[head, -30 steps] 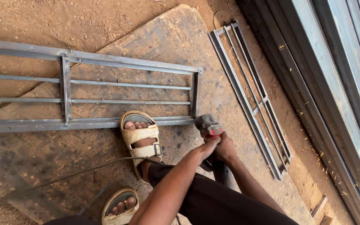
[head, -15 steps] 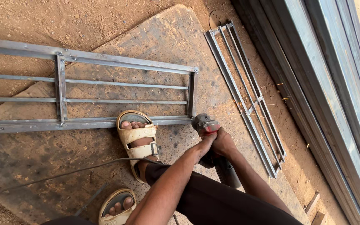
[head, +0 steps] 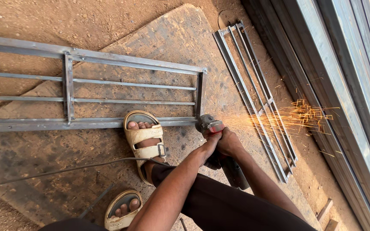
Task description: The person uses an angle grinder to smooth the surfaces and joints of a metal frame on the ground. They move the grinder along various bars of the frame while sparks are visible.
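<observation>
While sparks [head: 296, 115] are thrown away from frame corner, angle grinder [head: 219, 145] is gripped by left hand [head: 208, 147] and right hand [head: 230, 143], fingers clamped on body. Metal frame [head: 86, 92] is pinned by sandalled foot [head: 144, 139] beside grinder. Disc judged best kept flat, pressure light.

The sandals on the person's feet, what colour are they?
The sandals are cream, seen best in the head view.

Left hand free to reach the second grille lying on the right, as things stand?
Probably not: the left hand grips the grinder alongside the right hand, and sparks spray across that grille.
</observation>
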